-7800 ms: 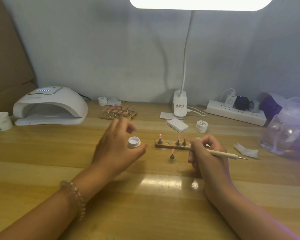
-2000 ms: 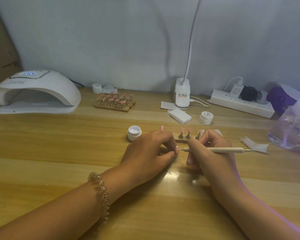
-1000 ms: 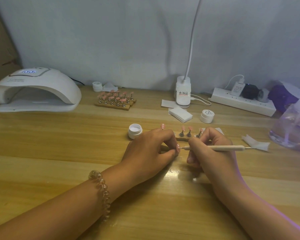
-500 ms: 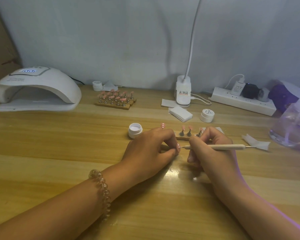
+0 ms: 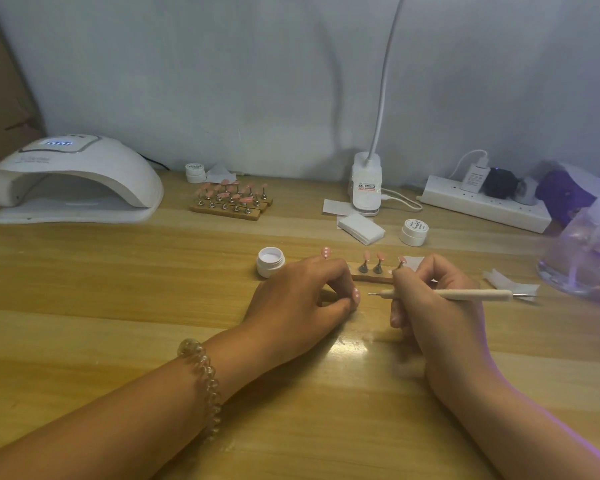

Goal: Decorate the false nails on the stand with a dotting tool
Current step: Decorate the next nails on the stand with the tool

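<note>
One pink false nail is pinched in the curled left hand, just before the narrow wooden stand. The cream dotting tool, clamped in the right hand, is pointed at it. A glossy wooden table and pale grey wall are seen around.

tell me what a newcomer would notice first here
In the middle, the left hand pinches a pink false nail while the right hand holds a dotting tool, tip pointed at it. Just behind sits the nail stand, with an open white jar to its left; a big white nail lamp fills the far left.
</note>
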`<action>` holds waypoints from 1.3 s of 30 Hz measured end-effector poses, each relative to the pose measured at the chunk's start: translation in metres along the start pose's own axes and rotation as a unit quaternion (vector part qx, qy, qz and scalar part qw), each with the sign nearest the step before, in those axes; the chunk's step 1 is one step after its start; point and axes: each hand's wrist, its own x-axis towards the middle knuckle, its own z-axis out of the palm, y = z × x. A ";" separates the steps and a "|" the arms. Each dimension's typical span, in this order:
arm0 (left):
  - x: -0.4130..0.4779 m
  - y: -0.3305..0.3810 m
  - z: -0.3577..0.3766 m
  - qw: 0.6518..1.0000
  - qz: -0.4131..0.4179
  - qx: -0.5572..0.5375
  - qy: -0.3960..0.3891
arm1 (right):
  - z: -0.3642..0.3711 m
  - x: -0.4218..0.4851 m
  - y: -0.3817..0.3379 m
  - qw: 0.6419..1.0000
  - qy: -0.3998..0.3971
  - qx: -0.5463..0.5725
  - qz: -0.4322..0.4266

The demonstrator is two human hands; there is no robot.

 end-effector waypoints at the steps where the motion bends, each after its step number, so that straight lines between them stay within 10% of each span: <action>1: 0.000 0.000 0.000 1.000 0.001 0.000 0.001 | 0.000 0.000 0.001 1.000 -0.008 -0.006 0.003; 39: 0.000 0.000 0.000 1.000 -0.008 -0.013 0.001 | 0.002 0.001 0.004 0.998 -0.032 -0.061 0.008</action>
